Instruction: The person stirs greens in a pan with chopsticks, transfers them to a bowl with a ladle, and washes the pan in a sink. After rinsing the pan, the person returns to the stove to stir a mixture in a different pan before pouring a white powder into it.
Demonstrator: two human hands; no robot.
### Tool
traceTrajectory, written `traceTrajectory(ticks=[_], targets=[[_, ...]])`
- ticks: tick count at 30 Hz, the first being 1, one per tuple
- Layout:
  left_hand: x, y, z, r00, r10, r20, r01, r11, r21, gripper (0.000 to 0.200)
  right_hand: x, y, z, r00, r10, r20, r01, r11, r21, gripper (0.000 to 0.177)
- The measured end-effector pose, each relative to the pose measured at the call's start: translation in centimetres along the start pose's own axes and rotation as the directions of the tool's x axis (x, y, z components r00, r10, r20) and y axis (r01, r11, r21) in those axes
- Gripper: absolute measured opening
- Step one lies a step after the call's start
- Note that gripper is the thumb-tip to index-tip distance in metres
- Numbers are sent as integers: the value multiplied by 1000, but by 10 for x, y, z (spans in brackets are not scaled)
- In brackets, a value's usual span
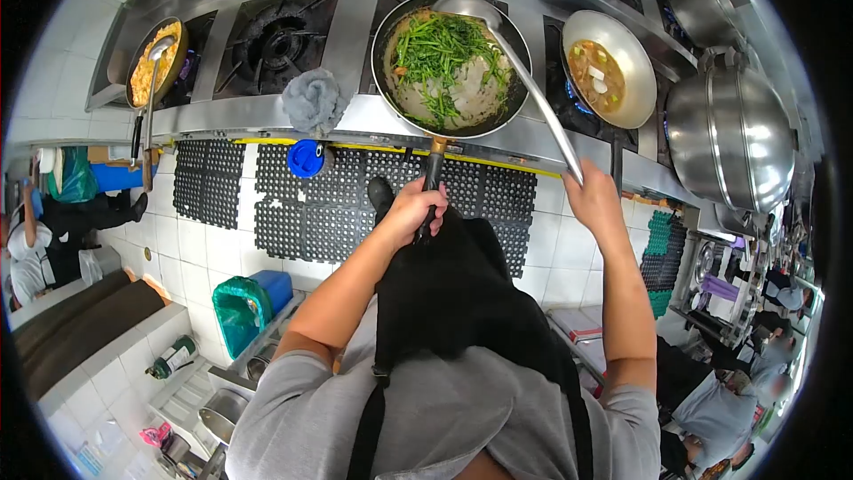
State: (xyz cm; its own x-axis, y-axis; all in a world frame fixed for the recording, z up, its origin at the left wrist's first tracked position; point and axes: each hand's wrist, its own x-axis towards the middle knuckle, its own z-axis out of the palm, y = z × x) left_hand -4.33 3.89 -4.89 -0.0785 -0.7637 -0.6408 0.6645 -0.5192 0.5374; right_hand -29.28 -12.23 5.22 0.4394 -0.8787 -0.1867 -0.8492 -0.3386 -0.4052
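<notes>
My left hand [419, 211] is wrapped round the black handle of a frying pan [380, 80] on the stove in front of me. Chopped green vegetables [440, 44] lie in the pan over a pale, wet-looking base. In my right hand [593, 199] is the long metal handle of a ladle [533, 84]. Its bowl rests at the pan's far edge, beside the greens. To the right, a pale wok [635, 53] holds brown liquid with light pieces in it, over a blue flame. A crumpled grey cloth [313, 101] lies on the stove's front edge, left of my pan.
At far left a smaller pan [182, 44] holds orange-yellow food and a spoon. A bare burner [275, 46] sits between the pans. Large metal pots [733, 138] stand at right. A blue-lidded container [306, 158] is below the stove edge. Other people are at both sides.
</notes>
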Motion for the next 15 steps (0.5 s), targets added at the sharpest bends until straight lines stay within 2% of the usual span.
traceTrajectory(ticks=[2, 5, 7, 9, 10, 12, 14, 15], targets=[[0, 0, 0, 1000, 6, 2, -6, 1000, 4, 15, 1, 0, -1, 999, 0, -33, -2, 999, -52, 18], [1, 1, -1, 1000, 16, 10, -16, 1000, -7, 14, -31, 8, -33, 982, -116, 148, 123, 992, -41, 19], [3, -1, -3, 1000, 9, 19, -9, 1000, -5, 13, -60, 5, -71, 954, 18, 300, -1, 998, -57, 19], [3, -3, -6, 1000, 13, 15, -13, 1000, 0, 12, -81, 6, -92, 942, 119, 313, -102, 992, -69, 22], [3, -3, -6, 1000, 12, 12, -12, 1000, 13, 12, -80, 3, -93, 944, 113, 311, -95, 993, -71, 22], [3, -2, -3, 999, 32, -6, -32, 999, 28, 14, -79, 1, -94, 936, 244, 253, -224, 969, -104, 21], [3, 1, 2, 995, 85, -46, -76, 984, 162, 19, -76, 4, -92, 959, 185, 213, -179, 983, -46, 20], [2, 6, 7, 994, 91, -56, -82, 985, 150, 23, -74, -2, -99, 907, 275, 318, -304, 952, 45, 21]])
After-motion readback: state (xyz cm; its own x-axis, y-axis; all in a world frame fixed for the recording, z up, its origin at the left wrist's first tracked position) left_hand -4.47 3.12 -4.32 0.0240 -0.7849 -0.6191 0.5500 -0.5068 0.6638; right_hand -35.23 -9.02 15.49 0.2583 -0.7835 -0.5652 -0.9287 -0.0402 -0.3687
